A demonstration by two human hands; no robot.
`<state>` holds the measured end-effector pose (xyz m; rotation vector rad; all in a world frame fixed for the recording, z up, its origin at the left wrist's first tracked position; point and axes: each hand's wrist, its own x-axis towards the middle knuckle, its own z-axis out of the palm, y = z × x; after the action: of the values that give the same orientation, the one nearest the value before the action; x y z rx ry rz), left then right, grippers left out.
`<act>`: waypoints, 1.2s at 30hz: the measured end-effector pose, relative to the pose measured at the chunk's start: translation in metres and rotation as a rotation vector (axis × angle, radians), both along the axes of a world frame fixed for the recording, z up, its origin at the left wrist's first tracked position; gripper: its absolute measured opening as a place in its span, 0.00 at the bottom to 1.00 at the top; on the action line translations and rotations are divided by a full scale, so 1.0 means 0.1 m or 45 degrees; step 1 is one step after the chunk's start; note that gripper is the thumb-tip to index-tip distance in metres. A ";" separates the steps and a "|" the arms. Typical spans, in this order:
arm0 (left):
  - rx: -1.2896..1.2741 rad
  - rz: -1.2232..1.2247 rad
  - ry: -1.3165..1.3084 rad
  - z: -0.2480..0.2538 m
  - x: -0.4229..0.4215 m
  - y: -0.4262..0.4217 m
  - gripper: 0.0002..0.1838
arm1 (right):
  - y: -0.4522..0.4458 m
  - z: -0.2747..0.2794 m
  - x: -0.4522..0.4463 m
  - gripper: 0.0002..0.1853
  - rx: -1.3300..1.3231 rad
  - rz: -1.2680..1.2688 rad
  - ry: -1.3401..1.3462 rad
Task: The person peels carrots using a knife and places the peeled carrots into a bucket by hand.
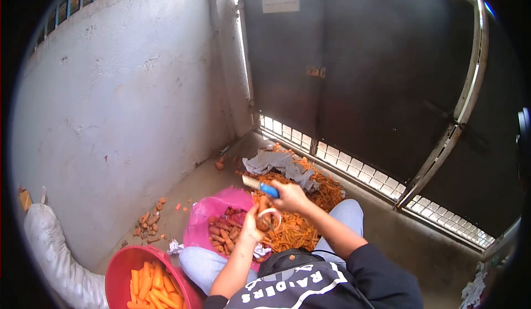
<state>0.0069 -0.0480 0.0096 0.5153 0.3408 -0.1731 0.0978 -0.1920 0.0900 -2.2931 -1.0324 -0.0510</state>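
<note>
My left hand is closed around an unpeeled brownish carrot, held up in front of my lap. In my right hand is a knife with a blue handle, its pale, broad blade pointing up and to the left above the carrot. A pale curved band shows beside the carrot; I cannot tell what it is. Below both hands spreads a heap of orange peelings. Left of the heap lies a pink mesh sack, open, with many unpeeled carrots in it.
A red bucket of peeled carrots stands at the lower left, beside a stuffed white sack. Carrot pieces lie by the wall. Grey cloth or paper covers some peelings near the dark metal gate.
</note>
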 end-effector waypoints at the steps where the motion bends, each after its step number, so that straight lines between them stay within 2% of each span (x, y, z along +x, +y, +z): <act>1: 0.090 -0.011 0.004 0.12 0.02 -0.02 0.21 | -0.04 0.11 0.03 0.15 0.028 -0.008 0.025; 2: 0.119 -0.058 -0.023 0.15 0.08 0.04 0.21 | -0.07 0.21 0.06 0.15 0.086 -0.037 -0.014; 3: 0.107 0.022 -0.053 0.43 0.09 -0.08 0.21 | -0.11 0.32 0.09 0.14 0.146 -0.066 -0.056; 8: -0.030 0.034 -0.171 0.90 0.09 -0.27 0.17 | -0.29 0.70 0.04 0.15 0.382 -0.162 0.058; 11: -0.120 0.083 -0.184 0.88 0.04 -0.31 0.16 | -0.31 0.69 0.02 0.15 0.396 -0.142 0.087; 15: 0.012 0.093 -0.194 1.10 0.01 -0.35 0.16 | -0.30 0.76 0.16 0.15 0.322 -0.145 0.039; 17: 0.100 0.168 -0.158 1.30 0.04 -0.41 0.18 | -0.33 0.96 0.20 0.15 0.376 -0.178 -0.158; 19: -0.061 -0.206 -0.521 0.73 0.41 0.01 0.18 | -0.38 1.26 0.13 0.14 0.340 -0.252 -0.049; 20: 0.215 0.087 -0.307 1.16 0.22 -0.26 0.19 | -0.40 1.35 0.10 0.14 0.358 -0.261 -0.069; 23: 0.249 0.109 -0.321 1.34 0.19 -0.32 0.19 | -0.43 1.44 0.08 0.13 0.351 -0.221 -0.142; 28: 0.140 0.136 -0.205 1.47 0.19 -0.45 0.18 | -0.41 1.44 0.01 0.14 0.231 -0.187 -0.213; 31: 0.100 0.101 -0.245 1.55 0.16 -0.46 0.19 | -0.41 1.48 -0.03 0.14 0.223 -0.196 -0.262; 34: 0.102 0.101 -0.273 1.55 0.15 -0.42 0.19 | -0.37 1.42 0.00 0.12 0.234 -0.137 -0.565; 36: 0.142 0.091 -0.269 1.45 0.18 -0.35 0.19 | -0.35 1.43 -0.05 0.12 0.180 -0.091 -0.606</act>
<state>0.0253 -0.0826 0.1542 0.6246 0.1628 -0.0294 0.0925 -0.2270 0.2333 -2.2348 -1.1304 -0.7054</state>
